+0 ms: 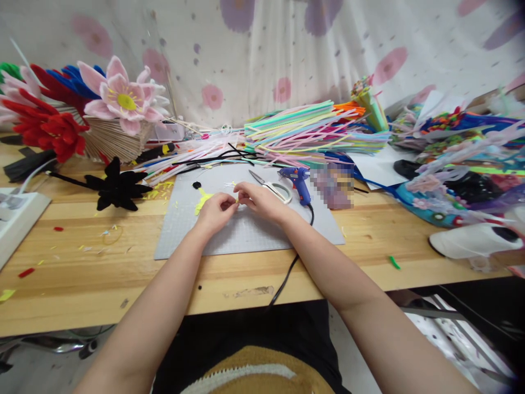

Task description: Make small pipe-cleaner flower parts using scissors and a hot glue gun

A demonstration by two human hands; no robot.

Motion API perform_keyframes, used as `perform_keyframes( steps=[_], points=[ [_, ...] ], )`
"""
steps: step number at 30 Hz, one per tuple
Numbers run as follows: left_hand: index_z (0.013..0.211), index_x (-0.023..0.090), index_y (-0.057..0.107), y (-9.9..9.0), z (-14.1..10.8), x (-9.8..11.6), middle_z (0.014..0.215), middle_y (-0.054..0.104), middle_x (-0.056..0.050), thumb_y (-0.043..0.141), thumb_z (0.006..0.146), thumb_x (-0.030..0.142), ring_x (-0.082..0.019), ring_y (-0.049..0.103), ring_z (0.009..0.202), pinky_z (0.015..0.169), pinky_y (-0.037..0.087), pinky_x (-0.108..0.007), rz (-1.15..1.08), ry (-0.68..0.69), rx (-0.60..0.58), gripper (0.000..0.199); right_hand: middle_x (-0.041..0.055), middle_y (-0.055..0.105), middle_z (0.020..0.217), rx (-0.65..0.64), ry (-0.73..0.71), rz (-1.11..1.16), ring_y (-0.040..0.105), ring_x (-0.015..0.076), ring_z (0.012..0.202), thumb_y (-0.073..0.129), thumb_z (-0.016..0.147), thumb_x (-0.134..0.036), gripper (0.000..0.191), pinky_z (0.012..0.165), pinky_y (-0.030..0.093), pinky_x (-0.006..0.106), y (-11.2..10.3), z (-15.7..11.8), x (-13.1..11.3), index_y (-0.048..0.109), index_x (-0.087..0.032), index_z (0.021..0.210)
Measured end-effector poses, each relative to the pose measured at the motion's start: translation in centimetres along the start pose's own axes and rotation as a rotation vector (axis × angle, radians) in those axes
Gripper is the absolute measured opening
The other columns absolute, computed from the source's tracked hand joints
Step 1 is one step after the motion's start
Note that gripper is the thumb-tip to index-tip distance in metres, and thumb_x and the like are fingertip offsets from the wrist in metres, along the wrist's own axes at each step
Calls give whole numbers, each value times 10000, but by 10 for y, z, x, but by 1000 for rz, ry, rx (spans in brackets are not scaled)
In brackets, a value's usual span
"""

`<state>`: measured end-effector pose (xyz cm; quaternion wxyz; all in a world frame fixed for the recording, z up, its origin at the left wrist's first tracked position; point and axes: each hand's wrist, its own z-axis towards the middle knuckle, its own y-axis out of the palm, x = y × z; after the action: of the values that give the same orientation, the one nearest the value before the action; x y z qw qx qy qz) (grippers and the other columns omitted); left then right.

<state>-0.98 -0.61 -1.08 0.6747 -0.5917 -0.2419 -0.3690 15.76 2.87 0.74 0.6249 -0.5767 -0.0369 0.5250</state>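
**Fingertips met over the grey cutting mat**

In my head view, my left hand [237, 203] pinched a tiny yellow piece [237, 200] above the cutting mat [246, 241]. My right hand [238, 194] curled in close; I cannot tell whether it gripped too. A fuzzy yellow shape [202, 204] lay just beside my left hand. Scissors [281, 192] and a blue glue gun [301, 183] lay beyond my right, with pipe cleaners [311, 131] heaped farther back on the wooden surface [102, 230].

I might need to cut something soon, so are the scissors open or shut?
Shut: the scissors' blades lie together as one narrow point.
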Motion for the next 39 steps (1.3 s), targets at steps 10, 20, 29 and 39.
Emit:
perform_keyframes(
  steps=[10, 20, 29, 39],
  points=[
    [723, 184, 622, 3, 2, -5, 737, 637, -24, 573, 699, 319, -137, 556, 676, 660, 431, -281, -114, -24, 49, 146, -15, 573, 777, 171, 114, 382, 554, 111, 708, 520, 737, -172, 248, 740, 442, 292, 10, 1, 5, 455, -197, 975],
    [690, 168, 635, 4, 2, 0, 694, 645, -26, 603, 659, 338, -134, 568, 641, 639, 436, -269, -244, -104, 67, 176, -25, 582, 763, 191, 246, 758, 566, 101, 687, 665, 643, -267, 394, 682, 458, 262, 24, 7, 9, 433, -203, 955],
    [686, 165, 642, 5, 2, 2, 705, 656, -27, 606, 642, 320, -134, 572, 640, 657, 447, -279, -255, -101, 83, 166, -42, 600, 731, 214, 275, 750, 567, 96, 632, 656, 629, -242, 414, 651, 445, 261, 23, 9, 7, 409, -209, 960],
    [764, 161, 636, 3, 1, 6, 778, 671, -40, 631, 607, 278, -149, 604, 708, 730, 474, -308, -408, -131, 50, 195, -59, 575, 696, 288, 260, 636, 563, 96, 636, 614, 665, -234, 397, 654, 435, 259, 22, 9, 6, 401, -217, 1000]
  ],
)
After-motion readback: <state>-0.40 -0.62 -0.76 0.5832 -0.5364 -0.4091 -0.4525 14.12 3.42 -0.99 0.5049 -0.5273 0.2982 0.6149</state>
